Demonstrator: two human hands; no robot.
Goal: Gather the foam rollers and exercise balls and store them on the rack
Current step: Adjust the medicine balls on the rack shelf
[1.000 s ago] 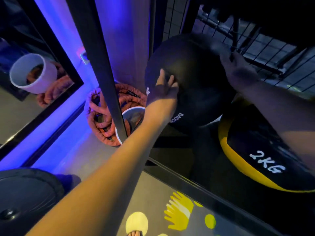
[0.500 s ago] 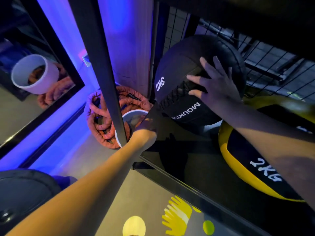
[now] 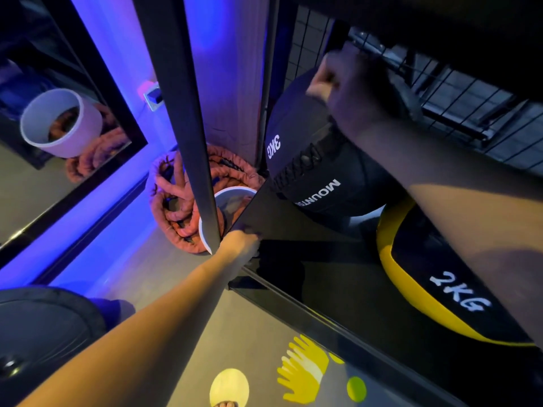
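while no foam rollers show and are judged outstanding, 3kg ball (image 3: 317,177) sits at rack shelf (image 3: 308,259) back corner, right hand (image 3: 352,95) fingers curled over its top; 2kg ball (image 3: 440,289) mid-shelf; left hand (image 3: 241,242) at shelf front corner, finger spread cannot be told.

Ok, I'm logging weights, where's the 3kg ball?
Head view, centre: 3kg ball on the rack shelf, left end, beside the yellow 2kg ball, under the right hand.
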